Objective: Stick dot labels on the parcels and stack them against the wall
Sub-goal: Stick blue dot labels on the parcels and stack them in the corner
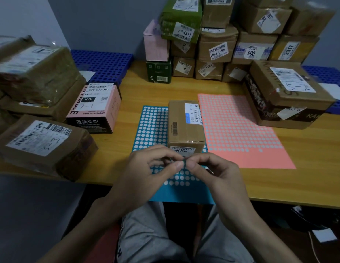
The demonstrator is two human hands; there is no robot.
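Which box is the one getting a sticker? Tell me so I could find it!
Look at the wooden table, right in front of the two hands. There a small brown box sits on the blue dot sheet, beside the pink dot sheet. It is the only box standing on a sticker sheet, apart from all the piles.

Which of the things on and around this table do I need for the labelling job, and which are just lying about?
In the job:
- small brown parcel in front of the hands
- blue dot sheet under it
- pink dot sheet
- unsorted parcels at left
- stack against the wall
- left hand, right hand, pinching together

Lying about:
- blue perforated trays
- white cable on the floor
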